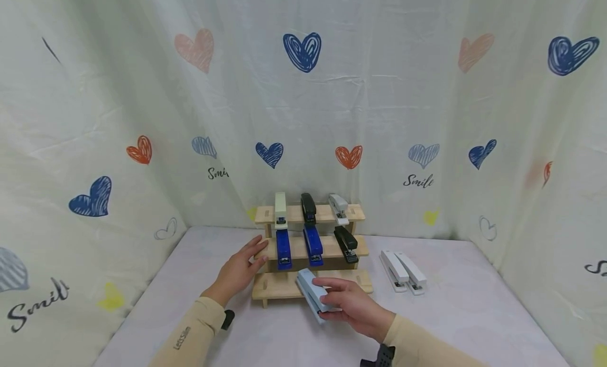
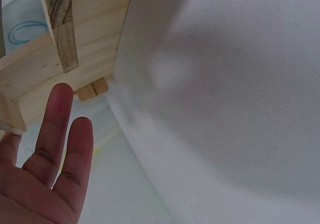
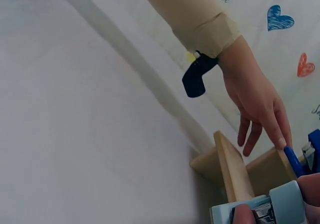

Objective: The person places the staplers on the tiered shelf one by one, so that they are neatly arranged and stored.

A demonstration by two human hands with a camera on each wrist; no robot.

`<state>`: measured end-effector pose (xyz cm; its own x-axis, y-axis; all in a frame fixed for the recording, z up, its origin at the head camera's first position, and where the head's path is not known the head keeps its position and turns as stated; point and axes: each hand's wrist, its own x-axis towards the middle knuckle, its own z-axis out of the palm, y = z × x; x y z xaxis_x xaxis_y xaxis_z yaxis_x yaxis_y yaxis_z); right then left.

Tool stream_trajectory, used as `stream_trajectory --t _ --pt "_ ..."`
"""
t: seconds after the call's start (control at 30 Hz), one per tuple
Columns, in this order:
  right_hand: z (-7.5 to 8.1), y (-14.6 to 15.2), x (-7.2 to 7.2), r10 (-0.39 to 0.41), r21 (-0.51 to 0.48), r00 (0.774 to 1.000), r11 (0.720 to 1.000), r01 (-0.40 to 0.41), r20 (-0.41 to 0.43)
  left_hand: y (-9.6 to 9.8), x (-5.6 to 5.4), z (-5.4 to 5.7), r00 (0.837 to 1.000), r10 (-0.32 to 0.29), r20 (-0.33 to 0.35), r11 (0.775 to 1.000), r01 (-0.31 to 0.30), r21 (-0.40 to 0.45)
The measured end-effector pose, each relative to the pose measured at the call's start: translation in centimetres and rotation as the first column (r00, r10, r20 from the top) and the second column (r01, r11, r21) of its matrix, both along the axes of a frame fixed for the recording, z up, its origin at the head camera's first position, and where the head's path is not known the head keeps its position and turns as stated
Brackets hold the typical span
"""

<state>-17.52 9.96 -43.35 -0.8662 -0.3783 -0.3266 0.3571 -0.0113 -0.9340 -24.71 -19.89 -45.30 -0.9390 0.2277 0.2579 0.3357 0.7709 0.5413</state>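
Note:
My right hand grips a light blue stapler at its near end, its far end over the bottom shelf of a three-step wooden rack. In the right wrist view, fingers and thumb pinch the light blue stapler. At the rack's left side my left hand touches the end of the middle shelf, fingers extended. Two blue staplers and a black stapler sit on that shelf. The top one bears a pale green stapler, a black stapler and a grey-white stapler.
Two white staplers lie side by side on the white-covered table, right of the rack. A curtain printed with hearts hangs behind and along both sides.

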Motion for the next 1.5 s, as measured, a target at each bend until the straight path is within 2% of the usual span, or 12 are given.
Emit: stream_trajectory --t 0.4,0.57,0.93,1.23,1.5 --pt "-0.6 -4.9 -0.5 -0.047 -0.091 0.999 0.995 0.046 -0.010 -0.1 0.0 0.2 1.000 0.004 0.009 1.000 -0.004 -0.005" --pt "-0.6 -6.0 -0.4 -0.062 -0.080 0.997 0.995 0.058 -0.045 -0.2 0.0 0.1 1.000 0.011 0.006 1.000 -0.011 -0.008" --pt "-1.1 -6.8 -0.5 -0.048 -0.100 0.993 0.994 0.037 -0.104 0.1 0.0 0.3 1.000 0.016 0.024 1.000 -0.015 -0.012" --pt "-1.5 -7.5 -0.5 -0.080 -0.116 0.989 0.991 0.065 -0.127 0.2 0.1 0.4 0.999 0.028 0.045 1.000 -0.028 -0.010" --pt "-1.6 -7.6 -0.5 -0.096 -0.109 0.987 0.991 0.082 -0.127 0.2 0.0 0.2 0.999 0.024 0.034 1.000 -0.024 -0.010"
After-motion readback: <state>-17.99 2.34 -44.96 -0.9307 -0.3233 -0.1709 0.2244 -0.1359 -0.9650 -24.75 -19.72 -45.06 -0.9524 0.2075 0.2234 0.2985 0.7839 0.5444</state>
